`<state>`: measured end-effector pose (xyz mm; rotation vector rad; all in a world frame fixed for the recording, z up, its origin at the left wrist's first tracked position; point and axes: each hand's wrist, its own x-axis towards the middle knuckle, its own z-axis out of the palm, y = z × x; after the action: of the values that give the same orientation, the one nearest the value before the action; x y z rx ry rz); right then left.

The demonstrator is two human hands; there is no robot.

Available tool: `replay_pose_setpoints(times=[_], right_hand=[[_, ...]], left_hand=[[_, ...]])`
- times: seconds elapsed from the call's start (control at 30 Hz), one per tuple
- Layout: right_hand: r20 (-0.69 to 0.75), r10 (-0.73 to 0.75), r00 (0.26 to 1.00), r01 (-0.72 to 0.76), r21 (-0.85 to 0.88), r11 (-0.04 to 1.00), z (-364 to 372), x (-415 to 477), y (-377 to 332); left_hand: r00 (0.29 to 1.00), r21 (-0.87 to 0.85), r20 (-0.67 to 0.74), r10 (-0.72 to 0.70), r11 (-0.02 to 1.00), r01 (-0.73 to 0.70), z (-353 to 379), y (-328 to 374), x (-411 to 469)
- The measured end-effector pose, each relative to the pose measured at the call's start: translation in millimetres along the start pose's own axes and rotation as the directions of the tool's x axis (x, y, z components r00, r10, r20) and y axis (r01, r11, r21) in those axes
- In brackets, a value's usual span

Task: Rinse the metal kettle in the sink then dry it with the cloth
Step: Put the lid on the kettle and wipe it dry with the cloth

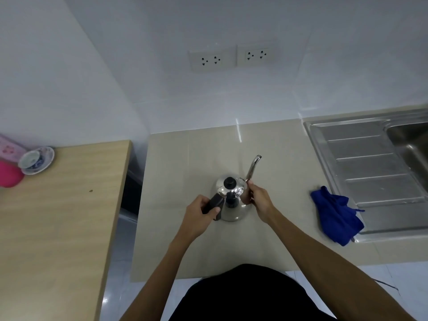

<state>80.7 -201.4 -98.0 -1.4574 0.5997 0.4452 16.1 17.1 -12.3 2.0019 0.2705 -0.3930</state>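
Observation:
A shiny metal kettle (234,208) with a black lid knob and a thin curved spout stands upright on the beige counter (190,163). My left hand (200,215) is closed around its black handle. My right hand (259,200) grips the kettle's right side at the base of the spout. A crumpled blue cloth (335,214) lies to the right, partly over the edge of the steel drainboard. The sink (370,158) sits at the far right, its basin cut off by the frame edge.
A wooden table (58,216) stands to the left across a dark gap, with a cup on a saucer (36,159) and a pink container (9,176). Two wall sockets (231,57) are on the white tiled wall behind.

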Motion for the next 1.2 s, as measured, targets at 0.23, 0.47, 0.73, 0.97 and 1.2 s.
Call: replay_pose_setpoints(times=[0.23,0.47,0.73,0.97,1.2], right_hand=[[-0.012,0.068,0.998,-0.068,0.044,0.997,13,4,-21],[0.025,0.081,0.996,-0.083,0.099,0.992,48,14,-67],[0.094,0.092,0.991,-0.108,0.18,0.978,99,40,-123],[0.106,0.111,0.988,-0.13,0.194,0.972,125,66,-151],[0.158,0.157,0.975,-0.189,0.218,0.957,132,79,-159]], left_hand=[[1.0,-0.026,0.002,0.022,0.999,-0.022,-8,3,9],[0.993,0.023,-0.101,0.065,0.998,-0.063,-44,16,40],[0.983,0.213,-0.119,0.142,0.97,-0.114,-105,41,106],[0.98,0.273,-0.123,0.157,0.955,-0.119,-127,45,157],[0.992,0.331,-0.075,0.099,0.941,-0.069,-136,47,184]])
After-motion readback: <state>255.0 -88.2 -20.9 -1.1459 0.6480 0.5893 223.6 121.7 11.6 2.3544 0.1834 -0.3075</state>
